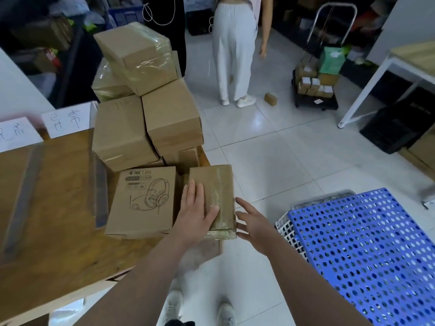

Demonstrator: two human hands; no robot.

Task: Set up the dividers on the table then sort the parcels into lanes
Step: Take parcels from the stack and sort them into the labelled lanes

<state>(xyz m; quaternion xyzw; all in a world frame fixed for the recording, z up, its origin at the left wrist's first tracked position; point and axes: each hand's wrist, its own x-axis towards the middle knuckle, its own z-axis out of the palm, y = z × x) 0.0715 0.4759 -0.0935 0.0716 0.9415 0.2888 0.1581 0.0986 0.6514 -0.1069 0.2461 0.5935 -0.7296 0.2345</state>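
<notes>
Wooden table, taped parcel flat, lengthwise away, left hand atop

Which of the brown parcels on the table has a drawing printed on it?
The flat box left of the left hand: it shows a headphone drawing; the others look plain.

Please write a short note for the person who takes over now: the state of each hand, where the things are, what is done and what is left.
Left hand: flat on top of the taped parcel at the table corner, no grip closed yet.
Right hand: open, beside that parcel's right edge.
Parcels: pile of boxes at the table's right end; headphone box lies flat in front.
Done: two paper labels stand at the far edge; grey strips lie on the table.
Left: sort all parcels into lanes.
</notes>
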